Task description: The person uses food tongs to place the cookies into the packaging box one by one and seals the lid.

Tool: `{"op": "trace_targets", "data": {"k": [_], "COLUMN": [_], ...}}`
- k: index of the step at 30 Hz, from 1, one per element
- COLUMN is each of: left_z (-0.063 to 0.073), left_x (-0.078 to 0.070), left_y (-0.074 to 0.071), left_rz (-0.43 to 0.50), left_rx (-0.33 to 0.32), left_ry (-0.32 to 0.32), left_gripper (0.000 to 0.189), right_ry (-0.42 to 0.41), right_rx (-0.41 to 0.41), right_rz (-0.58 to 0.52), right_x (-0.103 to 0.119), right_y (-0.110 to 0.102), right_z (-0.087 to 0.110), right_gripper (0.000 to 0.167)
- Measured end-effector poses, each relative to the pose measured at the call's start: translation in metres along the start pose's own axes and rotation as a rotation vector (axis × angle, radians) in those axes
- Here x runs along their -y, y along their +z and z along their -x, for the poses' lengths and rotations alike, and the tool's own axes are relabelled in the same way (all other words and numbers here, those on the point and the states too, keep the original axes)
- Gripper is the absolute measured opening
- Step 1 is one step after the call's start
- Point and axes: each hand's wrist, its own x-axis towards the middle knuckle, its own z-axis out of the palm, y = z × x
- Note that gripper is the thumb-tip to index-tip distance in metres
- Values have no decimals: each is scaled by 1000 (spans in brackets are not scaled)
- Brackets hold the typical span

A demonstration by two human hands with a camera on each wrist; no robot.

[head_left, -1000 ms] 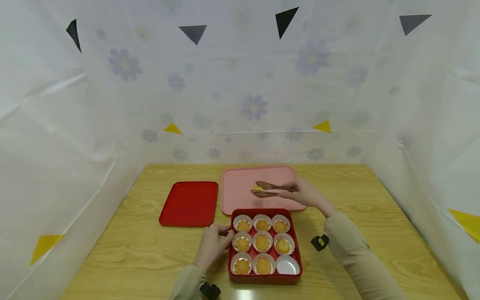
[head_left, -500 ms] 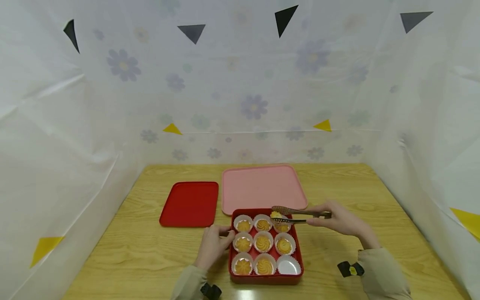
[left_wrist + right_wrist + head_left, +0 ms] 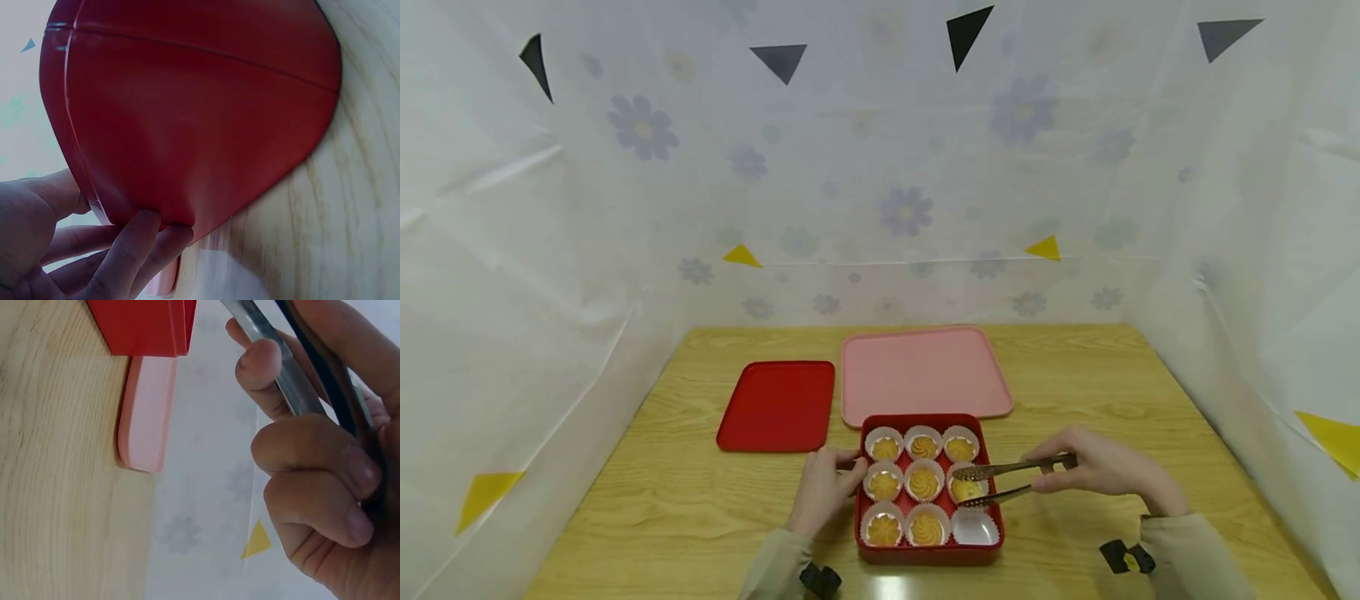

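A red box [image 3: 929,560] holds rows of white paper cups with piped yellow cookies [image 3: 925,483]. Its front right cup [image 3: 975,528] shows a bare white bottom. My left hand [image 3: 829,487] grips the box's left side, with fingertips [image 3: 140,234] against the outer wall. In my right hand [image 3: 1093,471] is a pair of metal tongs [image 3: 1018,468], whose tips stand over the middle right cup. A cookie [image 3: 967,490] shows between those tips; I cannot tell whether it is held or lies in the cup. The right wrist view shows fingers curled round the tongs' handles [image 3: 300,384].
Behind the box lies a pink tray [image 3: 925,375], close to its back edge. To the left is a flat red tray or lid [image 3: 778,408]. Bare wooden table [image 3: 1075,383] extends right of the pink tray. White flowered sheeting [image 3: 880,167] walls the back and sides.
My right hand brought the tongs from over the pink tray toward me and right, first with a cookie over the box's back right, then to the middle right cup. My left hand stayed at the box.
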Motion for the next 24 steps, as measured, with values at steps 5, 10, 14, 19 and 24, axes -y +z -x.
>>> {"op": "trace_targets", "data": {"k": [5,10,14,19,24], "left_z": [-1,0,0,1,0], "left_x": [0,-1,-1,-1,1], "left_y": [-1,-1,-1,-1,0], "left_rz": [4,2,-1,-5,-14], "left_rx": [-3,-17,-14,-6,-16], "left_ry": [6,12,2,-1,3], "left_gripper": [28,27,27,28,27], "right_ry": [11,-1,-15,3,61], "right_rx": [61,104,140,179,222], "right_rz": [-12,4,15,35,59], "right_x": [6,12,17,25,34], "right_y": [-4,-7,-8,-10,-11], "right_z": [-2,-8,-14,-21,-28], "right_gripper": [33,33,25,17,19]}}
